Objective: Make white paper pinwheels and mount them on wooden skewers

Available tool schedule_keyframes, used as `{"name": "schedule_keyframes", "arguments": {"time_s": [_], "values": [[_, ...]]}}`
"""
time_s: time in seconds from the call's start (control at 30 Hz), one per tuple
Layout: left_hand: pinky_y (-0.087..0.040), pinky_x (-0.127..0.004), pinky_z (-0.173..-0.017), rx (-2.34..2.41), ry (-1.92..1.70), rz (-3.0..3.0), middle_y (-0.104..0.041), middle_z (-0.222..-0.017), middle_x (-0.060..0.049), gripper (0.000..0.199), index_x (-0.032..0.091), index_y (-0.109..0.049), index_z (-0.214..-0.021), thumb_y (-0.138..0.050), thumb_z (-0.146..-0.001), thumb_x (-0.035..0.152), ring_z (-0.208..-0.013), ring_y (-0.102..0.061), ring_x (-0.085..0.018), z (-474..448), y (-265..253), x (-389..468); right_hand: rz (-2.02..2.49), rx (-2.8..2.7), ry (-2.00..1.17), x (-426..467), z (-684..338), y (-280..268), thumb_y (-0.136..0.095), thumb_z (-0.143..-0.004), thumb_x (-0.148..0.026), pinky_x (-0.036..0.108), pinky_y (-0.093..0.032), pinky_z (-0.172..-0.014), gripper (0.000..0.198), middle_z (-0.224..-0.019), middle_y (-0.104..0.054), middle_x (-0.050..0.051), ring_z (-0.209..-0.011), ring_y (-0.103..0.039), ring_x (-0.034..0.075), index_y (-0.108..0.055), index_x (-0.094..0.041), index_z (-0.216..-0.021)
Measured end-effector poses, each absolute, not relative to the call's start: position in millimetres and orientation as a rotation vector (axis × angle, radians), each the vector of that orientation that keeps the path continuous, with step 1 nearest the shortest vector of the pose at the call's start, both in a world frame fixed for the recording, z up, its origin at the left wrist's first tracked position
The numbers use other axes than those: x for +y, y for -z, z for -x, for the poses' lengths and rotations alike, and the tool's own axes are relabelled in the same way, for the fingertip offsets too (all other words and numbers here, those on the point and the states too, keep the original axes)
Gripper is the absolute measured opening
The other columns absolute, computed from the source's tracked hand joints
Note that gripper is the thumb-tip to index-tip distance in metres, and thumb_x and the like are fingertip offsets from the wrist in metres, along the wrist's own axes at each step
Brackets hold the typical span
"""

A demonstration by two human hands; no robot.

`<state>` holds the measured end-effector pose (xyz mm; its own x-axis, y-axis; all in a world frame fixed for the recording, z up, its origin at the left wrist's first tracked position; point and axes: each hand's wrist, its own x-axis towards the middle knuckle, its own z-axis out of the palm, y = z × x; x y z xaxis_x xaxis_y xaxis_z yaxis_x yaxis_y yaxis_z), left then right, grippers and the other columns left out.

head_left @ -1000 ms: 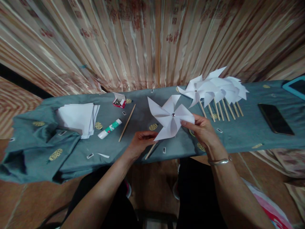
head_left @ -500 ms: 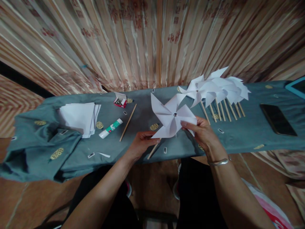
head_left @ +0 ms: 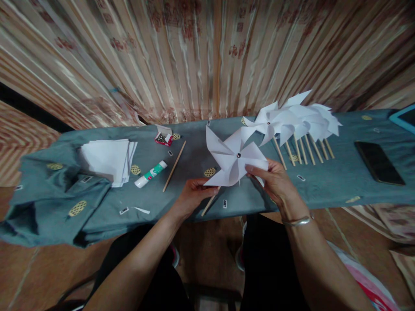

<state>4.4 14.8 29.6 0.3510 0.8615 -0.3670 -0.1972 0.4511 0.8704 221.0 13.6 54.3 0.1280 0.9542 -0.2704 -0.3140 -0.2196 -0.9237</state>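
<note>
A white paper pinwheel (head_left: 228, 160) with a silver pin at its centre is held over the middle of the table. My right hand (head_left: 275, 179), wearing a bangle, pinches its right-hand blade between thumb and fingers. At the lower left blade, my left hand (head_left: 196, 196) is closed on the pinwheel; its fingertips are partly hidden behind the paper. The lower end of a wooden stick (head_left: 209, 206) shows below the left thumb, while its upper part is hidden. Several finished pinwheels (head_left: 298, 119) on sticks lie overlapping in a row behind my right hand.
Left of my hands lie a loose wooden stick (head_left: 174, 166), a glue stick (head_left: 151, 174), a small red box of pins (head_left: 164, 137) and a stack of white paper (head_left: 106, 160). On the right are a phone (head_left: 379, 162) and a blue-edged tablet (head_left: 405, 120). A curtain (head_left: 207, 56) hangs behind.
The pinwheel's lower left blade has shifted slightly outward to the left at my left hand. Both hands keep nearly the same place and grip.
</note>
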Motion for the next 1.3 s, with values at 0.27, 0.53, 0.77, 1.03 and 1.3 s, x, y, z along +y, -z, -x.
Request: {"name": "schedule_keyframes", "arguments": {"time_s": [0.27,0.53,0.77,1.03,1.3], "values": [[-0.047,-0.026,-0.073,0.955,-0.826,-0.828,-0.073,-0.067,0.002,0.025,0.019,-0.079,-0.073,-0.086,-0.049,0.022,-0.064,-0.061,-0.012,-4.7,-27.0,14.5,1.241,-0.788,-1.370,12.8,-216.4,-55.2,-0.092,-0.047,-0.027,0.025,-0.055,-0.064,0.029,-0.066,-0.072,-0.004,-0.062,-0.065,0.013,-0.075,-0.023,-0.070],[-0.050,-0.027,-0.075,0.984,-0.775,-0.941,-0.077,-0.077,-0.002,0.027,0.017,-0.080,-0.077,-0.087,-0.052,0.026,-0.072,-0.066,-0.016,0.0,-28.2,16.4,1.205,-0.814,-1.354,11.9,-224.3,-53.9,-0.092,-0.048,-0.047,0.029,-0.056,-0.075,0.042,-0.078,-0.076,-0.002,-0.077,-0.069,0.017,-0.074,-0.026,-0.080],[-0.051,-0.028,-0.077,1.009,-0.756,-1.028,-0.076,-0.078,-0.003,0.021,0.017,-0.080,-0.077,-0.082,-0.058,0.027,-0.074,-0.067,-0.017,0.6,-29.8,14.3,1.247,-0.685,-1.318,9.9,-230.1,-62.8,-0.088,-0.050,-0.059,0.028,-0.054,-0.063,0.041,-0.067,-0.072,-0.002,-0.063,-0.064,0.016,-0.070,-0.026,-0.066],[-0.051,-0.028,-0.078,0.998,-0.763,-1.067,-0.076,-0.079,-0.003,0.025,0.016,-0.080,-0.078,-0.086,-0.057,0.028,-0.078,-0.067,-0.019,0.5,-30.4,15.3,1.295,-0.709,-1.292,12.5,-228.7,-59.6,-0.089,-0.050,-0.057,0.032,-0.053,-0.059,0.042,-0.063,-0.072,0.000,-0.055,-0.065,0.018,-0.071,-0.023,-0.067],[-0.051,-0.028,-0.080,1.010,-0.747,-1.097,-0.076,-0.081,-0.004,0.019,0.017,-0.080,-0.078,-0.081,-0.061,0.026,-0.077,-0.067,-0.017,1.0,-32.3,14.8,1.291,-0.745,-1.270,11.5,-233.4,-60.2,-0.089,-0.052,-0.055,0.029,-0.053,-0.054,0.039,-0.065,-0.075,0.001,-0.052,-0.064,0.016,-0.074,-0.023,-0.069]]}}
